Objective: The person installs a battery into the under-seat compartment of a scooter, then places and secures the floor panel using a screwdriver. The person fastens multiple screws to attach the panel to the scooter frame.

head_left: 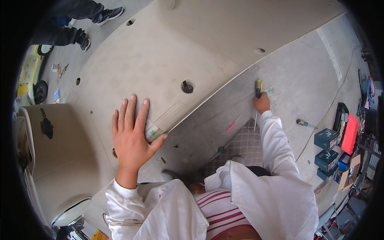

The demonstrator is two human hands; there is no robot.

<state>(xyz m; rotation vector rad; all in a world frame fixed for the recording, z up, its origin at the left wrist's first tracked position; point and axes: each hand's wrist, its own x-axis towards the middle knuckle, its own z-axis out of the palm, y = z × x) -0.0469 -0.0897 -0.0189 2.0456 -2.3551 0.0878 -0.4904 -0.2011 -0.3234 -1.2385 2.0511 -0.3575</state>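
Observation:
My left hand point(131, 134) lies flat with fingers spread on a large beige moulded panel point(136, 60). Beside its thumb, a clear strip with green print point(152, 131) sits at the panel's edge. My right hand point(262, 103) is closed around a screwdriver with a yellow and black handle point(258, 87); the handle sticks out above the fist and a thin metal shaft shows below it. That hand is over the grey floor, right of the panel. A round recess point(187, 87) with a dark fitting inside lies ahead of my left hand.
A thin pink-handled tool point(232, 126) and a green-handled screwdriver point(303, 123) lie on the floor. Dark boxes point(326, 139) and a red case point(350, 134) stand at the right. A person's shoes point(109, 16) show at upper left, near a yellow vehicle point(30, 72).

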